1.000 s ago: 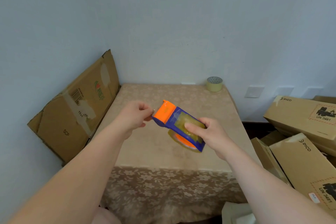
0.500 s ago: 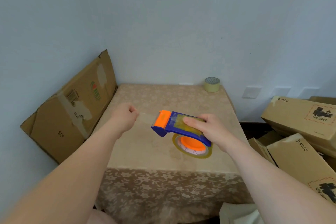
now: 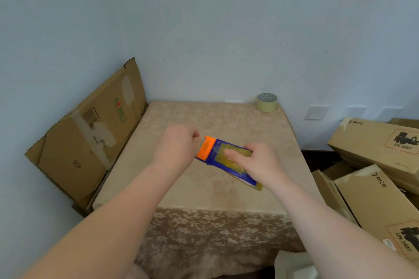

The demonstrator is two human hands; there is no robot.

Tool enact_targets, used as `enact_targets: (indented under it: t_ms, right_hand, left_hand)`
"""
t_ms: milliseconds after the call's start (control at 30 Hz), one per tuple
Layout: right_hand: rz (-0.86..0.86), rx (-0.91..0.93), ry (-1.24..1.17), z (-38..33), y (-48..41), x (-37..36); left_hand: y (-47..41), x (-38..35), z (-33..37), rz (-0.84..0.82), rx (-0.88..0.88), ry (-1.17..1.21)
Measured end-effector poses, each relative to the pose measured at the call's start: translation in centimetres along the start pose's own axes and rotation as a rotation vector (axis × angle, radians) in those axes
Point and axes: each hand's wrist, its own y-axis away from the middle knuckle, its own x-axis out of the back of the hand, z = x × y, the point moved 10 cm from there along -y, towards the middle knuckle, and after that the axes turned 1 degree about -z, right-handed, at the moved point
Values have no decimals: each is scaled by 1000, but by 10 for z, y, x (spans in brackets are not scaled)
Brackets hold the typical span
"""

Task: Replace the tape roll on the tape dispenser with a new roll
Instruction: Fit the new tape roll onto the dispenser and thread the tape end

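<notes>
A blue tape dispenser (image 3: 221, 160) with an orange front end is held over the middle of the table (image 3: 215, 197), a yellowish clear tape roll mounted in it. My right hand (image 3: 257, 162) grips its body from the right, fingers lying across the top. Right at the orange end, my left hand (image 3: 175, 146) is closed, pinching the free end of the clear tape. A second, pale yellow tape roll (image 3: 267, 102) stands at the far right corner of the table by the wall.
A flattened cardboard box (image 3: 90, 136) leans against the wall left of the table. Several brown PICO cartons (image 3: 376, 149) are stacked on the right, close to the table's edge. A floral cloth covers the table and hangs over its front.
My left hand, which had drawn a strip of tape out to the left, has come back close to the orange end. The dispenser has tilted so the roll's side is hidden.
</notes>
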Motion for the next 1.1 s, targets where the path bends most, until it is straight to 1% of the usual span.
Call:
enact_targets:
  t_ms: [100, 167, 233, 267, 300, 333, 400, 467, 533, 600, 667, 733, 767, 833, 900, 967, 1033, 1100]
  right_hand:
    - [58, 2, 42, -6, -2, 4]
    - [105, -36, 51, -3, -7, 10]
    - [157, -92, 42, 9, -11, 16]
    - [181, -125, -10, 18, -12, 18]
    - [203, -164, -124, 29, -13, 18]
    - [213, -209, -296, 39, -13, 16]
    - [178, -300, -654, 52, -11, 6]
    - [91, -362, -881, 53, -11, -8]
    - [27, -412, -1062, 52, -12, -19]
    - [-6, -446, -1226, 50, -14, -28]
    - [-21, -483, -1371, 46, -14, -36]
    - [-47, -521, -1489, 41, -14, -46]
    - [-61, -533, -1537, 39, -14, -50]
    - [-88, -553, -1623, 36, -15, -57]
    - [-112, -561, -1677, 32, -16, -61]
    - [-138, -568, -1717, 27, -15, -63]
    - [-145, -587, -1728, 26, -14, -68]
    - [-146, -631, -1694, 29, -13, -74]
  left_hand:
    - [4, -14, 21, -62, -132, -118]
    - [7, -13, 30, -53, -197, -126]
    - [11, -2, 39, 14, -261, -28]
    - [12, 6, 43, 55, -281, 65]
    - [11, 13, 43, 85, -264, 162]
    - [7, 14, 36, 89, -208, 236]
    - [3, 4, 19, 19, -50, 324]
    - [5, -13, 6, -84, 54, 377]
    - [10, -27, 7, -180, 86, 449]
    - [14, -36, 17, -251, 69, 511]
    - [16, -39, 25, -272, 57, 534]
    - [14, -40, 21, -245, 112, 532]
    - [14, -42, 14, -244, 185, 573]
    - [19, -57, 0, -333, 399, 803]
    - [31, -80, -1, -513, 574, 1092]
    - [36, -92, 3, -630, 627, 1286]
    - [37, -100, 4, -673, 625, 1381]
    - [36, -106, 4, -680, 621, 1424]
